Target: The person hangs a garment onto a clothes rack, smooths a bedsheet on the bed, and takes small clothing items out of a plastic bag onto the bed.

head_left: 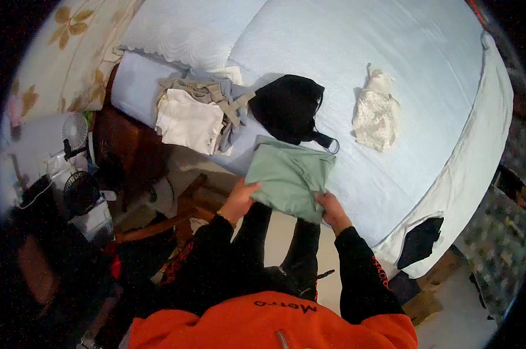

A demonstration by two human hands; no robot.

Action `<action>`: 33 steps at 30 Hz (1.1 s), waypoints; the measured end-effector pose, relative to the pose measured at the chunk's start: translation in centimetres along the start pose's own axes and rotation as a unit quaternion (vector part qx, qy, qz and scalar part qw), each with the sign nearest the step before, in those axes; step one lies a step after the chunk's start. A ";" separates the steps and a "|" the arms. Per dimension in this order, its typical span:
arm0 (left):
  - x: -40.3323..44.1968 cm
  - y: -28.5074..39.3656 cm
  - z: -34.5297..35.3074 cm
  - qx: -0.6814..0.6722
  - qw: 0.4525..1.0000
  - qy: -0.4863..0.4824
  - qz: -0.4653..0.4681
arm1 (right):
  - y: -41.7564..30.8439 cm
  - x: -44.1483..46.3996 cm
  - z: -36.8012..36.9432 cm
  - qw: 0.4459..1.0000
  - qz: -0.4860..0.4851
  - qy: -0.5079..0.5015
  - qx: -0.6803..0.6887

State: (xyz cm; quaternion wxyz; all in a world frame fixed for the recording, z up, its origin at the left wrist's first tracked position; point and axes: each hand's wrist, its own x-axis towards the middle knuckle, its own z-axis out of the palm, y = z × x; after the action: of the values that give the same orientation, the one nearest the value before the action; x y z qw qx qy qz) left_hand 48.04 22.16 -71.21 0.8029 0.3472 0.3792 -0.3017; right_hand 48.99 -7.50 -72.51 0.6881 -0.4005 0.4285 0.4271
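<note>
A folded light green cloth garment [292, 174] spans the space between my two hands at the near edge of the bed. My left hand [238, 200] grips its left side, thumb on top. On the opposite side my right hand [333, 210] pinches the lower right corner. The garment's far edge lies on the bed, close to a black bag-like cloth item [289, 107] with a strap and a ring. To the left sits a pile of clothes, with a white folded garment [190, 122] on top and grey and beige pieces [234, 107] beside and under it.
A light blue sheet covers the bed [309, 41]. Farther right lies a cream patterned cloth [377, 110]. Small fans [75, 131] stand at the left, near a wooden chair [158, 228]. A dark cloth [420, 241] hangs at the bed's right edge.
</note>
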 end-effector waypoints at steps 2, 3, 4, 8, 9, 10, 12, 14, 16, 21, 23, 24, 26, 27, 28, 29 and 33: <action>-0.5 -0.7 0.4 0.010 1.000 0.010 -0.003 | 0.3 -0.8 -0.6 1.000 0.000 -0.006 0.010; -0.8 -0.8 1.0 0.016 1.000 0.022 -0.004 | 0.3 -1.1 -1.0 1.000 0.002 -0.013 0.015; -1.3 -0.9 1.5 0.021 1.000 0.020 -0.003 | 0.3 -1.5 -1.4 1.000 -0.002 -0.014 0.018; -4.7 0.3 6.4 0.007 0.998 -0.002 -0.058 | -0.7 -5.8 -2.4 0.998 -0.045 -0.012 0.041; -4.9 0.6 7.6 0.019 0.996 0.005 -0.081 | -1.0 -6.9 -2.9 0.997 -0.059 -0.007 0.044; -4.9 0.7 8.9 0.026 0.996 -0.001 -0.080 | -1.4 -8.0 -3.4 0.998 -0.064 -0.004 0.025; -4.8 0.4 11.5 0.028 0.995 -0.061 -0.073 | -1.3 -9.5 -5.2 0.994 -0.097 0.002 0.050; -3.6 0.1 13.8 0.070 0.991 -0.081 -0.078 | -1.2 -11.0 -7.2 0.989 -0.129 0.007 0.073; -2.2 -0.5 16.2 0.110 0.985 -0.101 -0.081 | -1.2 -12.3 -9.2 0.982 -0.154 0.035 0.106; 1.8 -4.1 19.9 0.206 0.948 -0.235 -0.062 | -0.7 -15.5 -13.5 0.963 -0.222 0.105 0.106; 2.5 -4.4 21.8 0.247 0.939 -0.231 -0.061 | -0.2 -15.1 -15.0 0.958 -0.244 0.109 0.104; 2.8 -4.5 22.2 0.287 0.927 -0.232 -0.066 | 0.2 -14.9 -15.9 0.951 -0.266 0.120 0.105; 3.5 -5.8 21.2 0.300 0.935 -0.183 -0.038 | 2.8 -12.3 -18.8 0.957 -0.240 0.132 0.096; 4.5 -6.9 20.1 0.312 0.940 -0.142 -0.009 | 3.1 -11.6 -19.1 0.961 -0.218 0.148 0.087; 5.3 -7.8 18.7 0.357 0.933 -0.030 0.027 | 3.5 -11.5 -19.5 0.963 -0.096 0.249 -0.040; 6.7 -8.5 16.5 0.397 0.912 0.081 0.062 | 5.8 -9.3 -22.0 0.935 -0.055 0.301 -0.179; 11.3 -3.2 8.3 0.335 0.831 0.339 0.285 | 8.2 -8.0 -23.4 0.863 -0.156 0.335 -0.344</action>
State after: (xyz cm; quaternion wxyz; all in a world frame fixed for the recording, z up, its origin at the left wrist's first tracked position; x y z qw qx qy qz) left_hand 54.96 11.30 -77.65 0.5086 0.7683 0.3872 -0.0315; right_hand 33.37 -28.34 -73.85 0.3788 -0.7926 0.3910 0.2747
